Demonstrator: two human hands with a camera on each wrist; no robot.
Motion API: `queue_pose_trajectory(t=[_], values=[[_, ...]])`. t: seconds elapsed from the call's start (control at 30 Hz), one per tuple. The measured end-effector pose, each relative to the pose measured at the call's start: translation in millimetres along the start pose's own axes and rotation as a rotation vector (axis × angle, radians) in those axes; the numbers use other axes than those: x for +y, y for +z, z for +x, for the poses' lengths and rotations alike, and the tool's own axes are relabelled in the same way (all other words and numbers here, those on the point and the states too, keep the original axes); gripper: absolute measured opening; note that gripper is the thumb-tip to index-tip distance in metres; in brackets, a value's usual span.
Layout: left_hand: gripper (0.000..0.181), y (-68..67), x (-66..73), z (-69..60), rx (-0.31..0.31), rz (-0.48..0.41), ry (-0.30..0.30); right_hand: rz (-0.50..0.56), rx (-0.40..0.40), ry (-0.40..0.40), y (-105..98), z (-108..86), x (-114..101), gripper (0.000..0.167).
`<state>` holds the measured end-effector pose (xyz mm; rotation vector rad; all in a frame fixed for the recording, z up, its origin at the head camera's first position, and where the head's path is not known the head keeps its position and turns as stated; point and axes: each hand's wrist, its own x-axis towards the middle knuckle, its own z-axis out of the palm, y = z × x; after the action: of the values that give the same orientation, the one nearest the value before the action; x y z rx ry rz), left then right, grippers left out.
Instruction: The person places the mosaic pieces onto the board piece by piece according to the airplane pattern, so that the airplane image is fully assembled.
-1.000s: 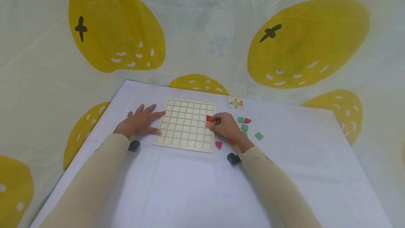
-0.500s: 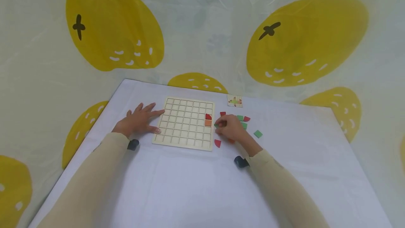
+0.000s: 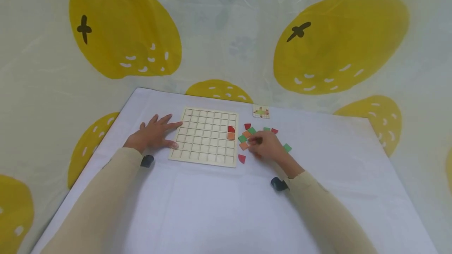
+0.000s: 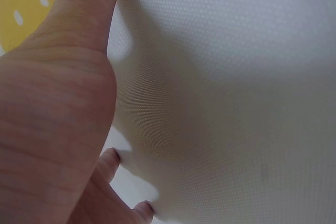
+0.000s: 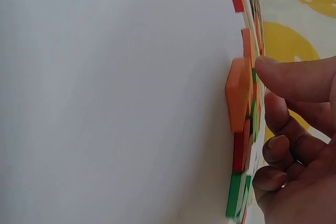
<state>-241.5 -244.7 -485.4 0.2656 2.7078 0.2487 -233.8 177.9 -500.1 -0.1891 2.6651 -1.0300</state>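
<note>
A cream grid board (image 3: 206, 137) has a red quarter-circle tile (image 3: 231, 129) and an orange square tile (image 3: 231, 136) in adjoining cells at its right side. My left hand (image 3: 152, 134) rests spread at the board's left edge, thumb and index finger touching it. My right hand (image 3: 268, 146) is over the loose tiles right of the board, partly covering them; its thumb (image 5: 294, 80) and bent fingers stand apart, with no tile visible between them. Beside its fingertips lie orange (image 3: 244, 146) and green (image 3: 242, 139) squares. An orange tile (image 5: 239, 95) looms nearest in the right wrist view.
A small patterned card (image 3: 261, 111) lies at the table's back edge. Red quarter-circles (image 3: 241, 158) and green squares (image 3: 287, 147) surround the right hand. The white tabletop (image 3: 208, 207) extends in front, and a fruit-print cloth (image 3: 226, 50) hangs behind.
My right hand has moved right, away from the board's edge, uncovering green, orange and red tiles. The red and orange tiles remain on the board. My left hand keeps its place.
</note>
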Motion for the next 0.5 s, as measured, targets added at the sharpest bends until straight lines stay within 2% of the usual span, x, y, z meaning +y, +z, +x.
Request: queue_pose_trajectory(t=[0.3,0.5], values=[[0.095,-1.3,1.1,-0.4,-0.007,-0.024,-0.010,-0.064,0.029,-0.010,-25,-6.7,20,0.022],[0.096,-3.3,3.1,-2.2,-0.020,-0.024,-0.014,-0.097,0.056,0.019,-38,-7.5,34,0.025]])
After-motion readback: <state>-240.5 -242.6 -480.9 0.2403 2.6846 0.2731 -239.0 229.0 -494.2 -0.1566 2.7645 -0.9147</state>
